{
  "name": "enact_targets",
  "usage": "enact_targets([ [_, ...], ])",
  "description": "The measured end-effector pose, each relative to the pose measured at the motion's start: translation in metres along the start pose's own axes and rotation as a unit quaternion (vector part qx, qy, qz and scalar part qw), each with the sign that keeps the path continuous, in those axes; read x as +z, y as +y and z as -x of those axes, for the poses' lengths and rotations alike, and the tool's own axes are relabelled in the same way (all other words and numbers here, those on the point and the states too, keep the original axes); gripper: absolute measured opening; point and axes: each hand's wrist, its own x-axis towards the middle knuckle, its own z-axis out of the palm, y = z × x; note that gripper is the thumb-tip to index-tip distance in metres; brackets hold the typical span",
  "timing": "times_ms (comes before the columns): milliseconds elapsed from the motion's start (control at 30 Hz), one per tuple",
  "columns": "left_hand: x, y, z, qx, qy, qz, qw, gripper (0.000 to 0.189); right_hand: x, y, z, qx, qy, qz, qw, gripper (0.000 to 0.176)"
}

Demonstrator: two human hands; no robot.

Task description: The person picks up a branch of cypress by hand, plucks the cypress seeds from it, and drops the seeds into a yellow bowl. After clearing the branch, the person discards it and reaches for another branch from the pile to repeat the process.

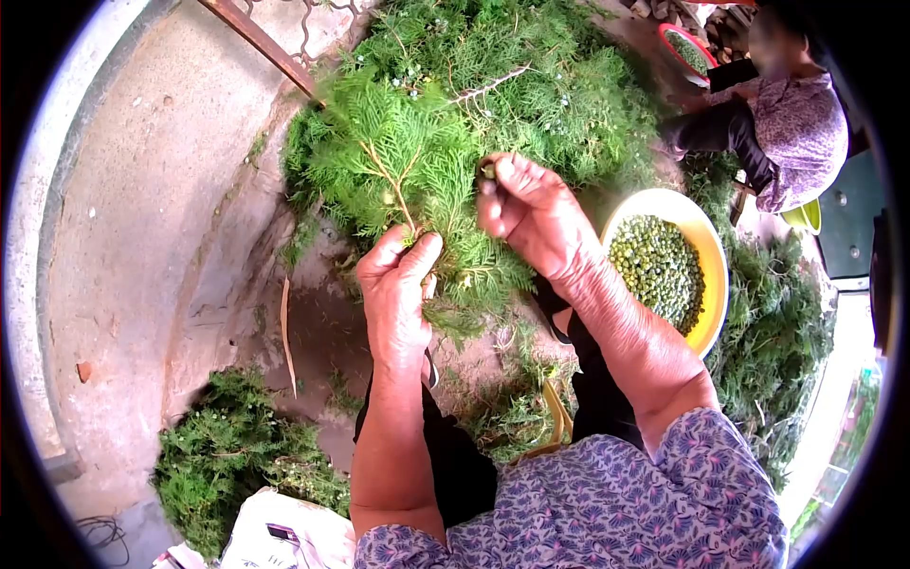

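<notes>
My left hand is closed around the stem of a leafy evergreen sprig, thumb pressed against the forefinger. The flat green fronds fan out above and to the right of that hand. Just right of the fronds, my right hand pinches a small round green cone between thumb and fingertips. Below and right of this hand stands a yellow bowl with many small green cones in it. My right forearm passes across its near left edge.
A large heap of evergreen branches lies ahead, with smaller piles at lower left and along the right. Another person sits at upper right near a red-rimmed basin. A white sack lies at bottom left.
</notes>
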Motion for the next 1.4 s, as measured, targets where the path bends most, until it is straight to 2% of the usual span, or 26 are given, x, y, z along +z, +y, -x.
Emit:
enact_targets([
  [33,0.001,-0.002,0.0,0.014,0.012,-0.048,0.999,0.009,0.005,-0.003,-0.002,-0.021,0.005,-0.025,0.999,0.012],
  [67,0.004,-0.001,0.0,0.015,0.012,-0.048,0.999,0.009,0.0,-0.006,-0.001,-0.011,-0.041,-0.022,0.999,0.018],
  [133,0.011,0.002,0.002,0.006,0.071,-0.107,0.992,0.012,0.008,-0.009,0.004,-0.012,-0.069,-0.054,0.996,0.016],
  [200,0.008,-0.002,0.003,0.021,0.048,-0.11,0.993,0.016,0.011,-0.01,0.012,-0.029,-0.059,0.098,0.993,0.013],
  [233,0.011,-0.001,0.005,0.023,0.047,-0.125,0.991,0.016,0.02,-0.009,0.015,-0.052,-0.022,0.24,0.969,0.012],
  [267,0.012,-0.001,0.005,0.025,0.046,-0.142,0.989,0.016,0.014,-0.004,0.012,-0.054,-0.029,0.318,0.946,0.016],
  [333,0.011,-0.009,0.0,0.057,0.025,-0.128,0.99,0.016,0.014,-0.002,0.01,-0.077,-0.02,0.429,0.9,0.017],
  [367,0.011,-0.012,-0.002,0.091,0.007,-0.114,0.989,0.015,0.013,-0.001,0.01,-0.133,-0.042,0.488,0.862,0.024],
  [400,0.012,-0.011,-0.003,0.092,0.006,-0.113,0.989,0.015,0.012,0.0,0.008,-0.134,-0.042,0.488,0.861,0.024],
  [467,0.014,-0.008,-0.002,0.094,-0.026,-0.082,0.992,0.013,0.009,0.004,0.008,-0.194,-0.046,0.543,0.816,0.027],
  [500,0.011,-0.009,-0.003,0.093,-0.029,-0.095,0.991,0.011,0.014,0.002,0.011,-0.181,-0.031,0.56,0.808,0.029],
  [633,0.013,-0.013,-0.005,0.091,-0.026,-0.087,0.992,0.01,0.01,0.008,0.009,-0.192,-0.032,0.562,0.804,0.024],
  [700,0.012,-0.011,-0.004,0.058,-0.052,-0.054,0.996,0.01,0.018,0.005,0.012,0.021,0.068,0.391,0.918,0.02],
  [733,0.012,-0.01,-0.005,0.059,-0.051,-0.054,0.995,0.01,0.017,0.005,0.012,0.021,0.067,0.39,0.918,0.02],
  [800,0.011,-0.01,-0.006,0.056,-0.035,-0.06,0.996,0.01,0.013,0.004,0.012,0.069,0.116,0.14,0.981,0.013],
  [833,0.01,-0.01,-0.006,0.055,-0.026,-0.062,0.996,0.011,0.002,0.002,0.005,0.064,0.102,0.045,0.992,0.015],
  [867,0.009,-0.01,-0.005,0.056,-0.025,-0.062,0.996,0.011,-0.005,-0.001,0.001,0.027,0.106,0.017,0.994,0.015],
  [933,0.008,-0.012,-0.006,0.066,-0.005,-0.107,0.992,0.01,0.002,-0.015,0.0,0.002,0.063,0.026,0.998,0.012],
  [1000,0.009,-0.01,-0.006,0.088,0.003,-0.14,0.986,0.01,0.01,-0.016,0.004,-0.003,0.097,-0.015,0.995,0.01],
  [1100,0.012,-0.008,-0.008,0.137,-0.003,-0.205,0.969,0.019,0.002,-0.009,0.003,0.002,0.017,0.027,0.999,0.009],
  [1167,0.017,-0.004,-0.003,0.136,-0.005,-0.227,0.964,0.019,0.004,-0.005,0.004,-0.018,0.007,0.104,0.994,0.008],
  [1233,0.019,-0.001,0.001,0.132,-0.016,-0.259,0.957,0.018,0.013,-0.005,0.009,-0.048,-0.002,0.223,0.974,0.007],
  [1267,0.017,-0.002,0.0,0.131,-0.017,-0.259,0.957,0.018,0.015,-0.005,0.01,-0.059,-0.011,0.322,0.945,0.013],
  [1333,0.012,-0.006,-0.003,0.179,-0.027,-0.332,0.926,0.016,0.015,0.0,0.009,-0.188,-0.032,0.504,0.842,0.019],
  [1367,0.011,-0.006,-0.003,0.178,-0.028,-0.332,0.926,0.016,0.007,0.007,0.002,-0.333,-0.067,0.564,0.752,0.025],
  [1400,0.011,-0.006,-0.003,0.183,-0.033,-0.338,0.922,0.015,0.008,0.007,0.003,-0.333,-0.066,0.564,0.752,0.025],
])
